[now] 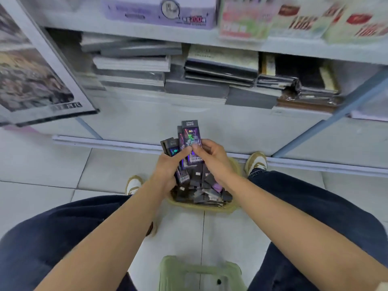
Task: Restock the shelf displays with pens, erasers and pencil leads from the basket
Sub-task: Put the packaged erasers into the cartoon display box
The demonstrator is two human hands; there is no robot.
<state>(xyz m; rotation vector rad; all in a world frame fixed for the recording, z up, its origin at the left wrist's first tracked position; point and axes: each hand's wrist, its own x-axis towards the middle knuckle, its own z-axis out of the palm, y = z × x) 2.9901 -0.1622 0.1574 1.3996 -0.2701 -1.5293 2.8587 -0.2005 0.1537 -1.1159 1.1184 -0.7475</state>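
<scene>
Two shoes [134, 183] flank the basket [230, 210], which sits on the tiled floor [109, 164] heaped with loose dark packs [206, 191]. Above it the left grip [168, 168] curls round a small fan of packs [169, 146], whose upright front pack [192, 133] the right grip [214, 158] pinches between thumb and fingers. Beyond stands the low shelf [147, 114] with its stacked notebooks [134, 64].
</scene>
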